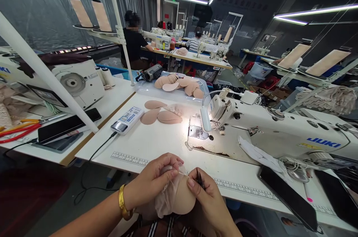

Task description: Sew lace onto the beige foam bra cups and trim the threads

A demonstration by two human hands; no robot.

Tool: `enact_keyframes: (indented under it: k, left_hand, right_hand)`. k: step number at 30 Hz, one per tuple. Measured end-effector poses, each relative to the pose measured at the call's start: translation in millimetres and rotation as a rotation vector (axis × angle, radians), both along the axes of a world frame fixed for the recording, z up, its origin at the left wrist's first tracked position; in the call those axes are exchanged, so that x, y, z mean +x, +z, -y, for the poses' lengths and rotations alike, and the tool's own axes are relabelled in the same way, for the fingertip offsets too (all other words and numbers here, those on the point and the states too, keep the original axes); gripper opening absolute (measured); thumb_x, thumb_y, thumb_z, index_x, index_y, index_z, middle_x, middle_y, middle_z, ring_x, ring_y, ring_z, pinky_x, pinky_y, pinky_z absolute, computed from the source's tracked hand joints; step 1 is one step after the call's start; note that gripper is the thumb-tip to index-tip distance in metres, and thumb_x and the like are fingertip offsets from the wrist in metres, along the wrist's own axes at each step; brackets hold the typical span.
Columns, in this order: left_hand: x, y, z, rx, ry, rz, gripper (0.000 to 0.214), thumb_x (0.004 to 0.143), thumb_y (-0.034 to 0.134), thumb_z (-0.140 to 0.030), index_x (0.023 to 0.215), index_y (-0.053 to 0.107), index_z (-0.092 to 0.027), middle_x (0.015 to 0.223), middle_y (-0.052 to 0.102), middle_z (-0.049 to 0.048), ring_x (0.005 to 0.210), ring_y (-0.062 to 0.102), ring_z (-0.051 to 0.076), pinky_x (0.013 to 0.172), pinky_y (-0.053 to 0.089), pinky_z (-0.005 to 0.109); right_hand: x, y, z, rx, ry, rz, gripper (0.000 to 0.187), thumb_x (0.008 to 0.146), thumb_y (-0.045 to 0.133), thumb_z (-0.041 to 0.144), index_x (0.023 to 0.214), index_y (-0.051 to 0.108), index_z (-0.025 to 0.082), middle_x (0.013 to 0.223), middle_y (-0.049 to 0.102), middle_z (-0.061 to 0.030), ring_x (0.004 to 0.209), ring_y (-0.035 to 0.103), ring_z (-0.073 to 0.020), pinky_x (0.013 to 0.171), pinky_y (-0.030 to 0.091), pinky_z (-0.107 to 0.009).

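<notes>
My left hand (152,181), with a gold bracelet at its wrist, is closed on thin, sheer beige fabric (165,201) near the table's front edge. Beside it, my right hand (209,192) pinches the upper edge of a smooth beige bra cup pad (184,199), which touches the fabric. A small dark pointed tool (199,179), perhaps thread snips, sticks up between the right fingers; most of it is hidden. Several loose beige cup pads (151,116) lie beyond the hands on the white table (145,140), with a lacy beige piece (173,108) by them.
On the right stands a white JUKI sewing machine (285,128), its lamp (205,117) lit. A phone (288,196) lies at the front right. A white device (127,120) trails a cable on the left. Behind, a clear tray (145,89) holds several pads. Other people sit farther back.
</notes>
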State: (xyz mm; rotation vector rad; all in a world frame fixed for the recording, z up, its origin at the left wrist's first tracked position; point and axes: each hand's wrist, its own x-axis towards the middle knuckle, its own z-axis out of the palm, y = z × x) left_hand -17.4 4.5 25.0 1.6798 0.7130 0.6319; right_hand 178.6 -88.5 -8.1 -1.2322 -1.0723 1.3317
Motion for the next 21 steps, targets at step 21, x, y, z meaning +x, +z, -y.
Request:
enact_keyframes:
  k: [21]
  left_hand:
    - [3.8, 1.3, 21.7, -0.17, 0.175, 0.102, 0.042, 0.089, 0.071, -0.059, 0.088, 0.069, -0.016, 0.08, 0.061, 0.0015, 0.076, 0.052, 0.018, 0.07, 0.043, 0.027]
  right_hand:
    - [-10.7, -11.0, 15.4, 0.304, -0.37, 0.414, 0.033, 0.098, 0.063, 0.056, 0.104, 0.07, 0.024, 0.081, 0.069, -0.0037, 0.068, 0.063, -0.0202, 0.061, 0.049, -0.029]
